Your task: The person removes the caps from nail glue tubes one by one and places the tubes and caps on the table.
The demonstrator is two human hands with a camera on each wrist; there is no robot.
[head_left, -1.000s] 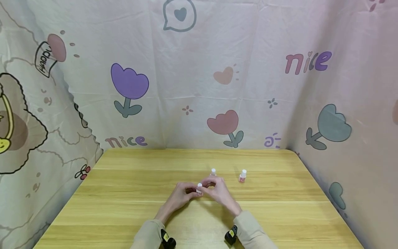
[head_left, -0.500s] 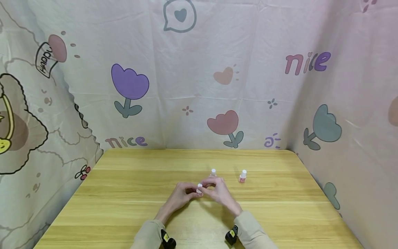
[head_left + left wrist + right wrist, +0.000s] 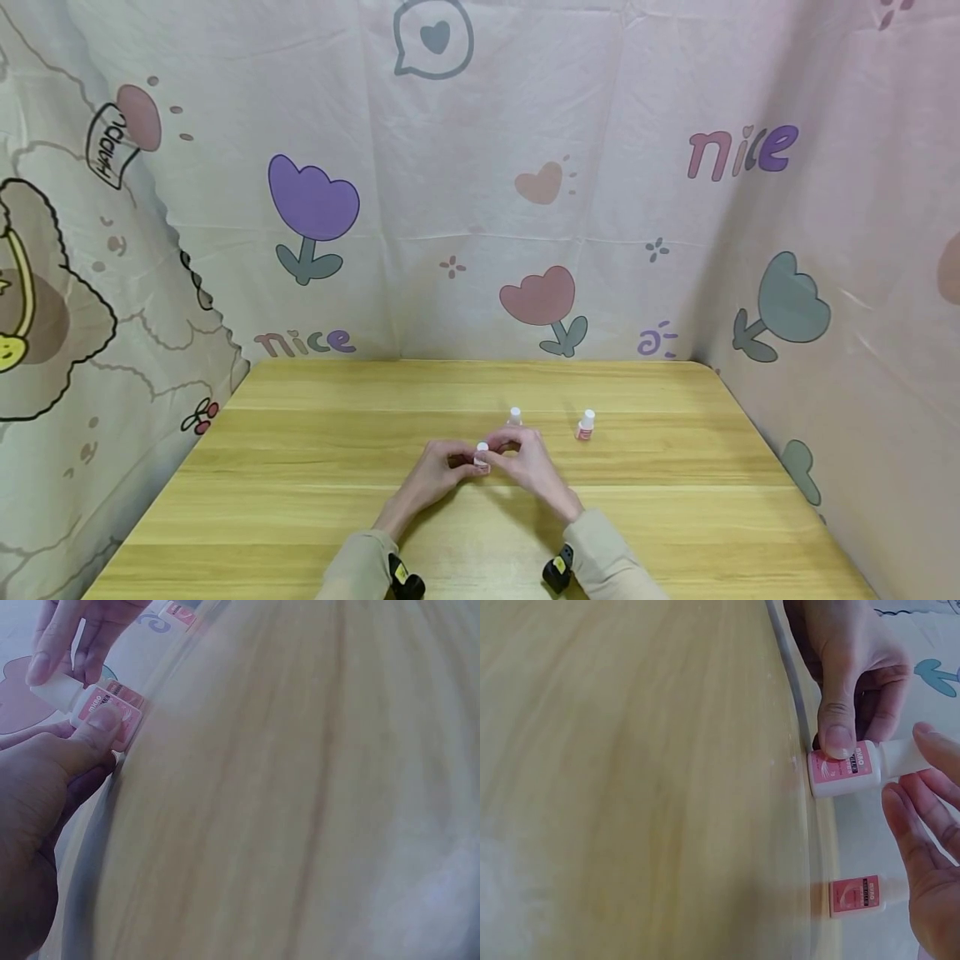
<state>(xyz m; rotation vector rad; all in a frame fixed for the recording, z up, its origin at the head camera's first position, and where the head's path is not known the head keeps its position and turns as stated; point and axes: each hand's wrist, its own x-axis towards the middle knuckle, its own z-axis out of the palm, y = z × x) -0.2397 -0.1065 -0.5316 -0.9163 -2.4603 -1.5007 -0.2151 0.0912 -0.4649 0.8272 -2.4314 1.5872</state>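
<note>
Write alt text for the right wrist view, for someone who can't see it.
A left hand grips a small, pink-labelled white plastic bottle while the right hand holds its white plastic cap. A second, similar bottle stands nearby, and a pale wood-grain table fills the frame's left side.

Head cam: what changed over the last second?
Only the right-hand curtain: its grey tulip shifted slightly left. Nothing taken or let go. Unchanged: left hand grips the pink-labelled bottle, right hand pinches its white cap; the far-right bottle and the bottle behind the right hand stay put.
</note>
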